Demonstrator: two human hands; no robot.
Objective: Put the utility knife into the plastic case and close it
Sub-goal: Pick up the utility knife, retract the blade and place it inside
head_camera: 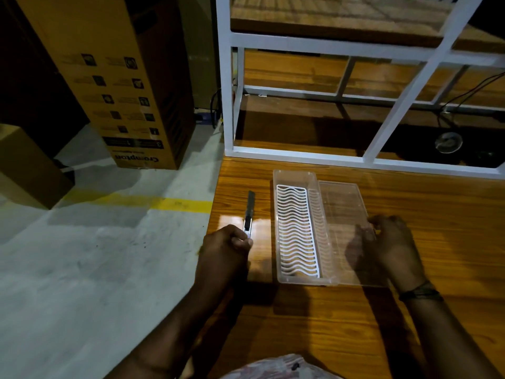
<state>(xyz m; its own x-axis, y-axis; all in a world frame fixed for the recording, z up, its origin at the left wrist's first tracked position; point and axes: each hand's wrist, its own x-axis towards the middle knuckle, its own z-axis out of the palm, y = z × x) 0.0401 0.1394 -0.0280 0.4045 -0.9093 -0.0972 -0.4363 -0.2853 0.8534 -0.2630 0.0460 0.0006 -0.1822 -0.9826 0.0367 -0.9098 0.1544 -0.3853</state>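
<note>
The wooden desk (341,324) carries everything the task concerns. One clear plastic case (297,228) lies open on it, long axis running away from the person, and one white wavy grid insert (296,231) lies in its base. One clear lid (341,212) lies flat just to the right of the base, overlapping its right edge; whether a hinge joins them cannot be told.

Two hands are in view. The left hand (226,250) is closed round the near end of the one utility knife (249,214), which sits to the left of the case and points away from the person. Whether it is lifted off the desk or rests on it cannot be told. The right hand (388,244) rests on the near right part of the lid, fingers curled at its edge; part of the hand is seen through the clear plastic. A dark band circles the right wrist.

Judgement: the knife is not yet in the case and the lid is not yet closed. To do this step well, carry the knife rightward over the near wall of the base, keep it parallel to the long axis, and lay it flat on the grid insert. The right hand should steady the lid so the case does not slide. Confirm the blade is retracted; the frame does not settle this.

Count: one desk, one case, one lid, one insert, one knife, two hands.
</note>
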